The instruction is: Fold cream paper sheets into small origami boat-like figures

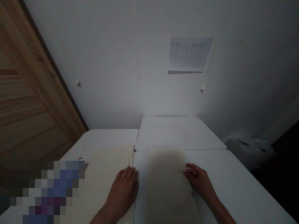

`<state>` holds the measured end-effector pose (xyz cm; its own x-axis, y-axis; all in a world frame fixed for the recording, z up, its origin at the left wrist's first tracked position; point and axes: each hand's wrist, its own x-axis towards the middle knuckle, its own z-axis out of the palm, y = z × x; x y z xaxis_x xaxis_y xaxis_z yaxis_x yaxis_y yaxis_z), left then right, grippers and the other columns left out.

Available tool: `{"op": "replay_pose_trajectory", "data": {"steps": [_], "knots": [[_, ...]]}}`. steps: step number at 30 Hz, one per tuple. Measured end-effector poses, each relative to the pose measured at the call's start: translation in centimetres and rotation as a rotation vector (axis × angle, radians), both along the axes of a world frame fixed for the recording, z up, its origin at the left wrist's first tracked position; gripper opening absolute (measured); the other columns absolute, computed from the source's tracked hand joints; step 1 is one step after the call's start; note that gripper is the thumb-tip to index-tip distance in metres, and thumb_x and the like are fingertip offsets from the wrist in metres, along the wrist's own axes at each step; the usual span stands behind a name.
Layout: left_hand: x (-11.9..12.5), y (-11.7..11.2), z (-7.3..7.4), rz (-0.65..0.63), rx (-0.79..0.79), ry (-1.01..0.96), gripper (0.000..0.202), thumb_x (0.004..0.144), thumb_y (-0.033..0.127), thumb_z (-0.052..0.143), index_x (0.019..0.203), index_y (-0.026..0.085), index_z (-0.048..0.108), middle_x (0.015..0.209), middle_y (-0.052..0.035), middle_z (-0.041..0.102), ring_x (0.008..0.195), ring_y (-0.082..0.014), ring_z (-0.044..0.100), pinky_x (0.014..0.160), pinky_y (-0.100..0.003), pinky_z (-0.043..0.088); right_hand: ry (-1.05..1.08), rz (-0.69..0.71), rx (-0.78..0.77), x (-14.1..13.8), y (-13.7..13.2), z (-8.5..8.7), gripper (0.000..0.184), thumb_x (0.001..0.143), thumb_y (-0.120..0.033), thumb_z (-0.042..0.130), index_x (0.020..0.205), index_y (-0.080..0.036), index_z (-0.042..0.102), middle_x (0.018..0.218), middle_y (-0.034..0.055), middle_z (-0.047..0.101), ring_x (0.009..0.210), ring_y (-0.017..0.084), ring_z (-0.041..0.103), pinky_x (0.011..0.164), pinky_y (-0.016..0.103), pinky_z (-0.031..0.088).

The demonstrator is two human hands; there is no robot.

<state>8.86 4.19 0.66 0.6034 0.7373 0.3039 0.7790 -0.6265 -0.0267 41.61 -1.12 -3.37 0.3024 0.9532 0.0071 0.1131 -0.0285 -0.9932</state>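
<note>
View from the wearer's head onto white tabletops (112, 137) set edge to edge against a pale wall (126, 68), in dim light. A stack of cream sheets (102, 171) lies on the left-hand top, its ragged right edge running along the seam between surfaces. The left hand (123, 190) rests on that edge, back upward, fingers slightly bent and lying side by side; whether they grip any layer cannot be told. To the right, across a narrow strip of bare tabletop, lies a separate cream piece (167, 183), long and shaded, its lower end cut off by the frame. The right hand (198, 179) is at this piece's right edge, fingers curled and thumb beneath them — a pinch on the margin is possible, but the contact is too dark to confirm. Surroundings: a printed table on paper (187, 55) fixed to the wall, with a slim white strip (209, 70) beside it; a wooden door (32, 96) at far left; and, right of the tabletops, a pale container (249, 149), partly in shadow.
</note>
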Motion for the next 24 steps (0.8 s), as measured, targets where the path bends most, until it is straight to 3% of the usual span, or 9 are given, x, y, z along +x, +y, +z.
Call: {"op": "replay_pose_trajectory", "data": {"steps": [4,7,10,12,17,21,24], "knots": [[0.0,0.1,0.4,-0.018,0.009,-0.107,0.027,0.087,0.023,0.046,0.11,0.016,0.06,0.114,-0.0138,0.063,0.108,-0.0293,0.056,0.094,-0.048,0.042,0.018,0.016,0.015,-0.3,0.0,0.1,0.045,0.067,-0.045,0.074,0.101,-0.017,0.064,0.078,0.0074,0.073,0.072,0.024,0.068,0.063,0.032,0.053],[0.7,0.5,0.3,-0.014,-0.061,-0.312,0.03,0.09,0.033,0.047,0.113,0.018,0.058,0.116,-0.0123,0.062,0.105,-0.027,0.058,0.09,-0.044,0.045,0.041,0.048,0.014,-0.5,0.0,0.2,0.045,0.069,-0.045,0.073,0.102,-0.017,0.062,0.08,0.0075,0.073,0.072,0.023,0.068,0.063,0.03,0.053],[1.9,1.2,0.1,0.051,-0.298,-0.534,0.029,0.09,0.039,0.047,0.107,0.019,0.06,0.096,-0.0074,0.068,0.078,-0.0207,0.064,0.075,-0.035,0.051,0.044,0.039,0.007,-0.8,0.1,0.2,0.046,0.068,-0.047,0.074,0.1,-0.017,0.063,0.079,0.0067,0.072,0.071,0.022,0.068,0.062,0.029,0.052],[2.7,1.6,-0.1,0.101,-0.477,-0.679,0.029,0.087,0.042,0.051,0.099,0.018,0.063,0.079,-0.0033,0.068,0.06,-0.0168,0.06,0.061,-0.028,0.049,0.04,0.025,0.01,-0.9,0.1,0.1,0.046,0.067,-0.048,0.074,0.1,-0.017,0.063,0.08,0.0067,0.072,0.072,0.022,0.068,0.062,0.029,0.053],[3.7,1.8,-0.8,0.142,-0.767,-0.973,0.037,0.078,0.052,0.059,0.074,0.015,0.064,0.054,0.0024,0.054,0.046,-0.0119,0.049,0.044,-0.021,0.037,0.06,0.008,0.005,-1.2,0.1,0.2,0.048,0.066,-0.05,0.073,0.099,-0.017,0.064,0.083,0.0079,0.073,0.075,0.024,0.069,0.064,0.032,0.055],[3.8,1.5,-1.1,0.173,-0.769,-0.985,0.036,0.075,0.051,0.06,0.067,0.016,0.063,0.052,0.0022,0.053,0.045,-0.0114,0.047,0.042,-0.02,0.034,0.012,-0.042,-0.013,-1.5,0.0,0.3,0.045,0.067,-0.051,0.073,0.095,-0.017,0.066,0.083,0.0087,0.074,0.074,0.025,0.069,0.062,0.032,0.055],[3.8,1.5,-1.5,0.175,-0.73,-0.948,0.029,0.076,0.046,0.06,0.075,0.017,0.064,0.054,0.0017,0.058,0.048,-0.0139,0.052,0.045,-0.021,0.038,-0.044,-0.06,-0.013,-1.6,-0.1,0.2,0.041,0.069,-0.051,0.071,0.093,-0.017,0.068,0.079,0.0079,0.074,0.072,0.025,0.069,0.062,0.032,0.056]]}}
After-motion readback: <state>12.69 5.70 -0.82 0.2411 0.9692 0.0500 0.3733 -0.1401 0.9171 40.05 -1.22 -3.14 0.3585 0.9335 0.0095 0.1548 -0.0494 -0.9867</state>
